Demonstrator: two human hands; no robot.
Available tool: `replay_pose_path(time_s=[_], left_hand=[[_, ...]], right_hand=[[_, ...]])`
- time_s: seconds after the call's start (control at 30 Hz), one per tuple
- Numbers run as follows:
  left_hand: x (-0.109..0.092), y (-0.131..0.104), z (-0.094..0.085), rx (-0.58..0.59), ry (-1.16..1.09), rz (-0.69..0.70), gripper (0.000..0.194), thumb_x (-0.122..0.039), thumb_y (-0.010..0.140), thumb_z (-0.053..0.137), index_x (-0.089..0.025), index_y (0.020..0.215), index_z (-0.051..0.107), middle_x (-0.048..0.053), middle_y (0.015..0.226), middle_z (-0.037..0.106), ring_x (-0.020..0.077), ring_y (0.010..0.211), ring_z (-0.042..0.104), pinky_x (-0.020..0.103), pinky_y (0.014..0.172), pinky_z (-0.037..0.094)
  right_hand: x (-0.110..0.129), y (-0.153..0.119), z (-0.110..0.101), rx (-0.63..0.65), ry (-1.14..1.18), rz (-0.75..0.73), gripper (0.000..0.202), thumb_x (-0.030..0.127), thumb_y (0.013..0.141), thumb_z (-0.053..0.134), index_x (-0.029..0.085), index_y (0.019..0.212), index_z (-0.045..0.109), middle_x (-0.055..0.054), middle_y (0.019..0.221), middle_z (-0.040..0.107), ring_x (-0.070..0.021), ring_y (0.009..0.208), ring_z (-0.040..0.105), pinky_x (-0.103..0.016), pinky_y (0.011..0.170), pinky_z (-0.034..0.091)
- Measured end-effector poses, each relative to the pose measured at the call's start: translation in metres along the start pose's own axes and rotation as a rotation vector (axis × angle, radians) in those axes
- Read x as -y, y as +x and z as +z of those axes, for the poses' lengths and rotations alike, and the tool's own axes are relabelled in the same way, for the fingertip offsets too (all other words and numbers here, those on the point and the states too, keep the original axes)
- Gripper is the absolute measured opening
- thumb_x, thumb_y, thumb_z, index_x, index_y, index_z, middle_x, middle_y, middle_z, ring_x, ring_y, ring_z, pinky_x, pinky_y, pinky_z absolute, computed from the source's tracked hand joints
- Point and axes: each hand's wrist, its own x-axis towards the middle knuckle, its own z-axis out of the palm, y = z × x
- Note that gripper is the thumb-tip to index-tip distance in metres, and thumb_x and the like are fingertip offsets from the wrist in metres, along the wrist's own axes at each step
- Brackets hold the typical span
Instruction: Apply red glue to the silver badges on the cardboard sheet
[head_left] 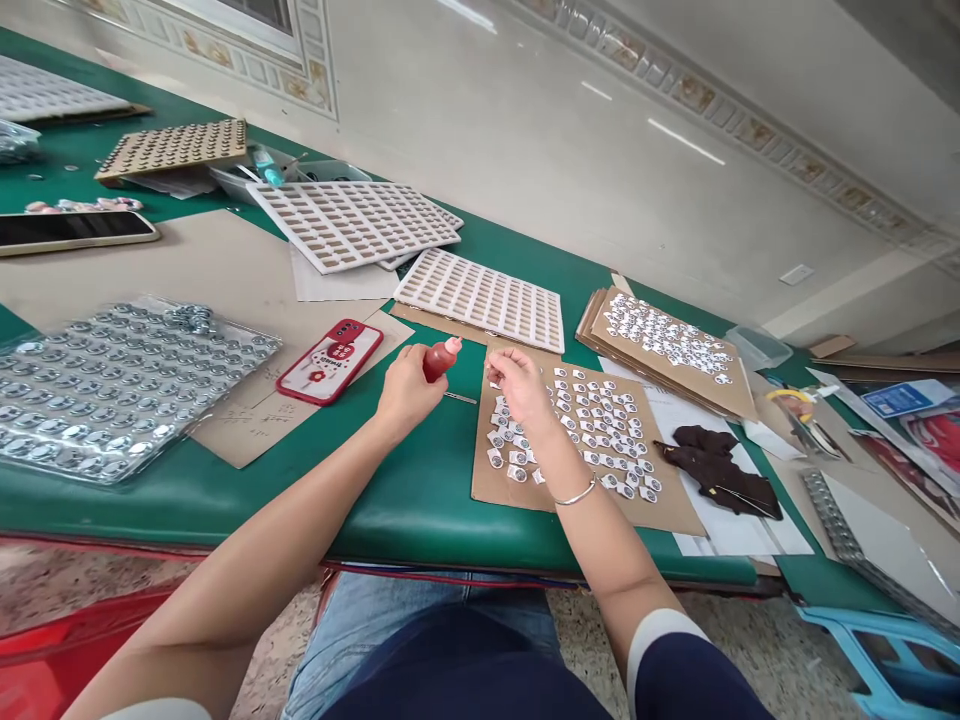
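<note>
My left hand (411, 390) is wrapped round a small red squeeze bottle (438, 362), whose pinkish tip points up and to the right. My right hand (520, 385) is closed in a pinch a little to the right of the bottle; what its fingertips hold, if anything, is too small to make out. Beneath the right hand lies a cardboard sheet (577, 508) carrying rows of small white pieces with dark round marks (598, 440). A thin metal tool (460, 398) rests on the green table (420, 510) between the hands.
White slotted trays (480, 300) lie behind the hands. To the left are a red-cased phone (330, 362) and a clear plastic tray of round metal parts (112, 400). On the right sit stacked cardboard sheets (739, 385), a dark brown cloth (720, 470) and yellow-handled scissors (793, 397).
</note>
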Motion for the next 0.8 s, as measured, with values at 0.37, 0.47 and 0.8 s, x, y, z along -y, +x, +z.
replay_pose_path(time_s=[0.37, 0.47, 0.8], left_hand=[[-0.009, -0.012, 0.012, 0.136, 0.067, 0.034, 0.013, -0.021, 0.067, 0.056, -0.019, 0.075, 0.047, 0.003, 0.083, 0.056, 0.0189, 0.070, 0.054, 0.027, 0.057, 0.035], [-0.011, -0.015, 0.014, 0.164, 0.055, 0.013, 0.013, -0.022, 0.066, 0.056, -0.019, 0.076, 0.048, 0.003, 0.082, 0.058, 0.0193, 0.069, 0.055, 0.027, 0.054, 0.034], [-0.003, -0.007, 0.022, 0.250, -0.111, -0.053, 0.042, -0.042, 0.066, 0.062, -0.017, 0.100, 0.058, 0.002, 0.087, 0.065, 0.0182, 0.076, 0.061, 0.026, 0.068, 0.047]], right_hand=[[0.008, -0.006, -0.003, -0.124, 0.426, 0.083, 0.021, 0.036, 0.066, 0.067, 0.022, 0.081, 0.063, 0.002, 0.074, 0.058, -0.0079, 0.067, 0.054, -0.026, 0.069, 0.046], [0.004, -0.007, -0.005, -0.149, 0.424, 0.063, 0.018, 0.035, 0.067, 0.067, 0.022, 0.079, 0.061, 0.002, 0.076, 0.060, -0.0085, 0.069, 0.057, -0.027, 0.072, 0.047], [0.002, -0.011, -0.042, -0.269, 0.024, -0.142, 0.017, 0.036, 0.076, 0.057, 0.020, 0.083, 0.060, -0.002, 0.078, 0.065, -0.0124, 0.072, 0.060, -0.029, 0.073, 0.049]])
